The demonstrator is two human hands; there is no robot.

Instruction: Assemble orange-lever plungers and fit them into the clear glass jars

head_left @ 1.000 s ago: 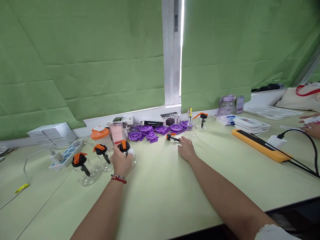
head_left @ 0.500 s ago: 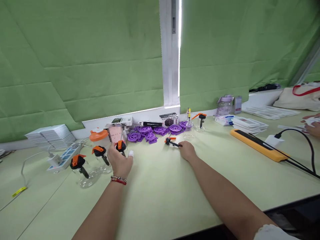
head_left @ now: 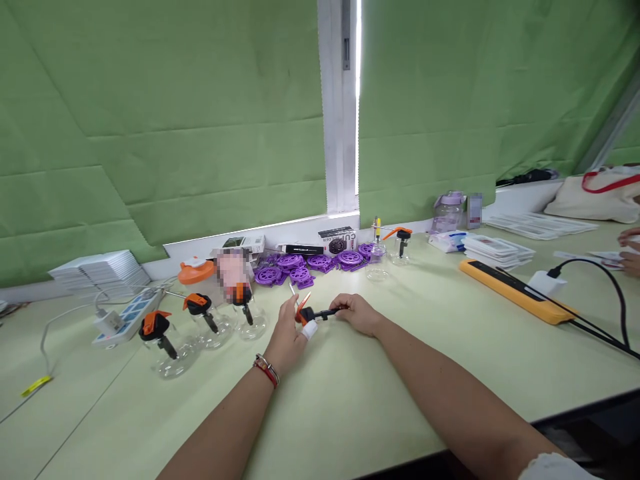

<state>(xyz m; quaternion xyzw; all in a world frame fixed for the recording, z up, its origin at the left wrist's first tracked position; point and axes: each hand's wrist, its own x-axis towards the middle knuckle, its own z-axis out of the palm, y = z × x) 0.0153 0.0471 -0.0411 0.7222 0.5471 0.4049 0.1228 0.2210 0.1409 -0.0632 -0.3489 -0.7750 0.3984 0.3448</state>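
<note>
A small black-and-orange pump head (head_left: 314, 312) is now held just above the pale green table (head_left: 350, 393), near the middle of the view, gripped between both hands. A moment ago it lay further back on the table, by the pile of purple plastic wheels (head_left: 310, 260), with only the right hand touching it. The left hand was then on the nearest of three clear bottles (head_left: 249, 319); it has let go of that bottle, which stands on its own beside the other two.

The left hand (head_left: 287, 333), one fingertip wrapped in white tape, pinches the orange-trigger end. The right hand (head_left: 359, 313) is closed on the thin black stem end. So the part has been picked up and brought toward the person.

Its long axis lies roughly level, running left to right, orange end to the left, stem to the right.
</note>
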